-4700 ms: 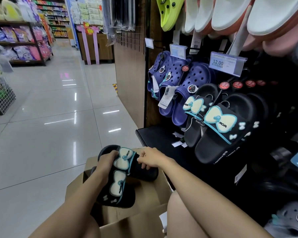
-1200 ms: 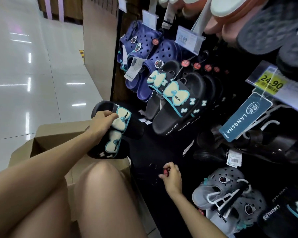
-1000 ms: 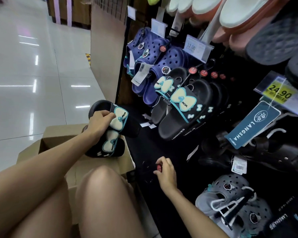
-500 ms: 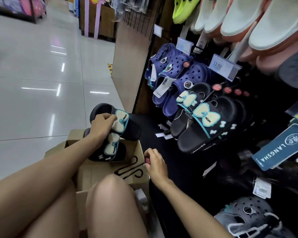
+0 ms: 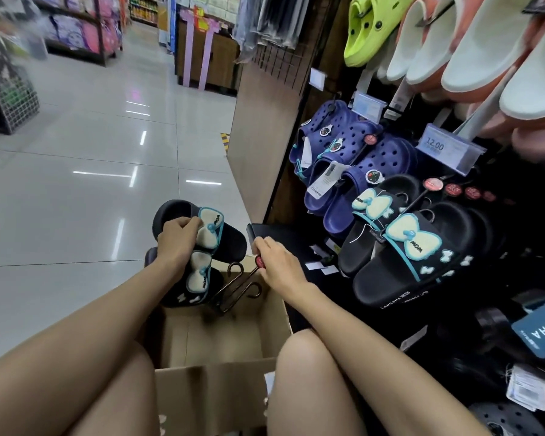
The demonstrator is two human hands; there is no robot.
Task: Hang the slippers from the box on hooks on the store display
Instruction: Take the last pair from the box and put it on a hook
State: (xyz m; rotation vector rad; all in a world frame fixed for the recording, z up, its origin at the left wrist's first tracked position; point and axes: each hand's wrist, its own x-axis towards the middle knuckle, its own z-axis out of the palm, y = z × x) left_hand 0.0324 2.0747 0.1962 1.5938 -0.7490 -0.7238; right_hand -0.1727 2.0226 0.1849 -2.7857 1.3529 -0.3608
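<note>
On the far left a tiled aisle floor [image 5: 76, 215] stretches away, wide and bare up to distant shelves. The person's left forearm reaches forward over the left knee, and the left hand [image 5: 177, 240] curls its fingers over the straps of a pair of black bow slippers [image 5: 202, 253], held together above the far left corner of an open cardboard box [image 5: 214, 382] that sits between the knees. Just right of the pair, a dark double-hook hanger [image 5: 236, 289] hangs slanted over the box opening, its hooked ends near the lower slipper; whether it touches is unclear. The right hand [image 5: 277, 262] pinches the hanger's red-capped top, fingers folded tight, forearm angled in over the right knee. Further right, matching bow slippers [image 5: 412, 256] hang on the display beside navy clogs [image 5: 353, 158], under a 12.00 price tag [image 5: 444, 146].
</note>
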